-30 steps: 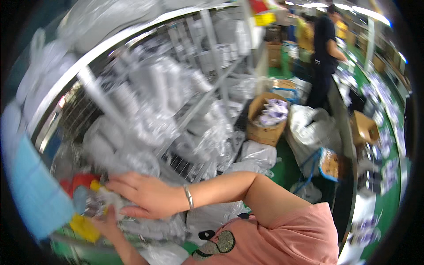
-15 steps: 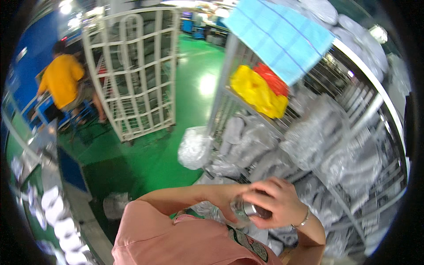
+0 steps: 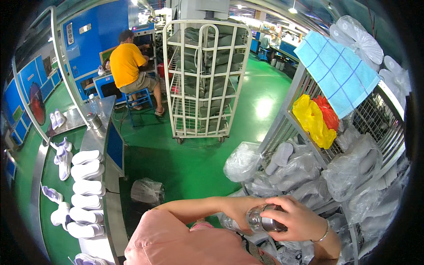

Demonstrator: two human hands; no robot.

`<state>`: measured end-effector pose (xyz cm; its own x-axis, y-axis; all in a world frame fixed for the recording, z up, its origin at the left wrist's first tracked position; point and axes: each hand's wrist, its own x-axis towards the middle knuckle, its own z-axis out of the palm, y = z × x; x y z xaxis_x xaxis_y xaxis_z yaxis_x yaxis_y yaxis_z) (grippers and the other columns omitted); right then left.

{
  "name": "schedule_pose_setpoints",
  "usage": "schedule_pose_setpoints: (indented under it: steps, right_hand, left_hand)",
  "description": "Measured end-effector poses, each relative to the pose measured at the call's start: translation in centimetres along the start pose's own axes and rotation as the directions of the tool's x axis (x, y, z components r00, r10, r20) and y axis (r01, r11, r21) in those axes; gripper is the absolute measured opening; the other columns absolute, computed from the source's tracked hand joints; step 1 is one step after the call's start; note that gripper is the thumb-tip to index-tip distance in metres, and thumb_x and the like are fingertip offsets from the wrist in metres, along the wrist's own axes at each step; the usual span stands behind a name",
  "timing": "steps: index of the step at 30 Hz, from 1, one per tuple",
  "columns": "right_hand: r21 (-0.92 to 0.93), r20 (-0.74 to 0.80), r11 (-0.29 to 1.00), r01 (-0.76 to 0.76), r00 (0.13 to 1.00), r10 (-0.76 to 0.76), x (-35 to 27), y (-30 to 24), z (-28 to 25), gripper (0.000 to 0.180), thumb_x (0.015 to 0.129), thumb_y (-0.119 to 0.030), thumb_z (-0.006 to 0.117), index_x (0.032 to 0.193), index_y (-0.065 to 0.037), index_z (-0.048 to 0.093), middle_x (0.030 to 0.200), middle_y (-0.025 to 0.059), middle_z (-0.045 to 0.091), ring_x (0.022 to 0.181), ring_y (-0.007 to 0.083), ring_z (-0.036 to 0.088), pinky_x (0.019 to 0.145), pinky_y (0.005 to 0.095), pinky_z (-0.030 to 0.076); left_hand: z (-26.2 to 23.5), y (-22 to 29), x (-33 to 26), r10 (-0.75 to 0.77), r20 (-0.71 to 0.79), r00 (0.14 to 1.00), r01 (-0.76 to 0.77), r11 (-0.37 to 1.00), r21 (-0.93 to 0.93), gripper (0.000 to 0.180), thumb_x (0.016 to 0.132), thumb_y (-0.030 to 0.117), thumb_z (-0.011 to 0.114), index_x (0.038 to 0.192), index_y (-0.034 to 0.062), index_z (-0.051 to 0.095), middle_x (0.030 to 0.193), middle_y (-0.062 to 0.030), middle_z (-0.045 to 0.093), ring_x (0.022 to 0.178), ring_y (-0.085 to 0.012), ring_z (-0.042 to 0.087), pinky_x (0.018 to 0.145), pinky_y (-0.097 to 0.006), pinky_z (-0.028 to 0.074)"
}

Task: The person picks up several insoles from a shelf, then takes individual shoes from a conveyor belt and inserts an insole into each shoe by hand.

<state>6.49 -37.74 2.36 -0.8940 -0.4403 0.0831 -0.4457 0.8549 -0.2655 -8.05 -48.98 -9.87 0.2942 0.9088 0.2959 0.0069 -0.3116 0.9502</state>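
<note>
In front of my chest, a clear drinking bottle (image 3: 254, 218) with a dark lid lies tilted sideways between my two hands. My left hand (image 3: 240, 210) is closed round the clear body, its fingers partly hidden behind it. The fingers of my right hand (image 3: 300, 218) curl over the dark lid end. Behind and below the hands are clear plastic bags (image 3: 291, 172) packed with grey sole-shaped pieces.
To the right stands a metal rack (image 3: 282, 110) with a blue checked towel (image 3: 338, 73) and a yellow bag (image 3: 311, 121). A wheeled cage trolley (image 3: 201, 79) is ahead. White shoes (image 3: 88, 190) line a bench at left. A person in yellow (image 3: 126, 64) sits on a stool.
My view has swung left, so the trolley, rack and hands sit further right in the picture and more of the shoe bench shows. Both hands stay on the bottle.
</note>
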Motion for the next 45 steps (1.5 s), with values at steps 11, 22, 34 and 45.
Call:
schedule_pose_setpoints:
  steps: [11, 22, 34, 45]
  right_hand:
    - [-0.022, -0.323, 0.997, -0.074, 0.944, 0.063, -0.4, -1.5, -7.4, 0.047, 0.054, -0.014, 0.071, 0.098, -0.011, 0.055, 0.110, 0.0125, 0.046, 0.093, 0.0275, 0.049, 0.079, 0.0360, 0.043]
    - [0.607, -0.325, 0.765, -0.216, 0.811, 0.487, -4.6, 4.1, 2.4, 0.057, 0.053, -0.020, 0.070, 0.105, -0.004, 0.051, 0.114, 0.0147, 0.044, 0.098, 0.0239, 0.047, 0.084, 0.0323, 0.038]
    - [0.879, -0.052, 0.385, -0.281, 0.747, 0.663, -4.4, 5.0, 9.7, 0.057, 0.062, -0.015, 0.067, 0.113, -0.002, 0.045, 0.114, 0.0064, 0.042, 0.096, 0.0148, 0.046, 0.083, 0.0270, 0.039]
    - [0.767, -0.195, 0.582, -0.268, 0.768, 0.611, -9.0, 7.1, 16.8, 0.059, 0.071, -0.010, 0.063, 0.124, -0.006, 0.039, 0.113, 0.0033, 0.043, 0.095, 0.0120, 0.043, 0.081, 0.0231, 0.037]
  left_hand:
    - [-3.1, 8.1, -4.3, 0.231, -0.220, 0.948, -0.143, 0.924, 0.356, 0.096, 0.048, 0.024, 0.083, 0.126, -0.0007, 0.032, 0.119, -0.0143, 0.046, 0.110, -0.0237, 0.046, 0.093, -0.036, 0.037]
    - [0.1, 17.8, -6.4, 0.641, -0.239, 0.730, -0.201, 0.535, 0.821, 0.026, 0.073, 0.012, 0.064, 0.090, -0.0049, 0.054, 0.094, -0.0238, 0.057, 0.082, -0.0370, 0.058, 0.071, -0.043, 0.049]
    - [1.5, 20.6, -6.2, 0.729, -0.310, 0.611, 0.054, 0.352, 0.934, 0.029, 0.085, 0.034, 0.042, 0.081, 0.0084, 0.053, 0.089, -0.0190, 0.061, 0.084, -0.0331, 0.058, 0.079, -0.046, 0.044]
    - [2.6, 19.8, -1.4, 0.908, -0.323, 0.266, 0.363, 0.216, 0.906, 0.021, 0.084, 0.031, 0.048, 0.078, 0.0108, 0.044, 0.081, -0.0119, 0.059, 0.076, -0.0293, 0.057, 0.075, -0.045, 0.046]
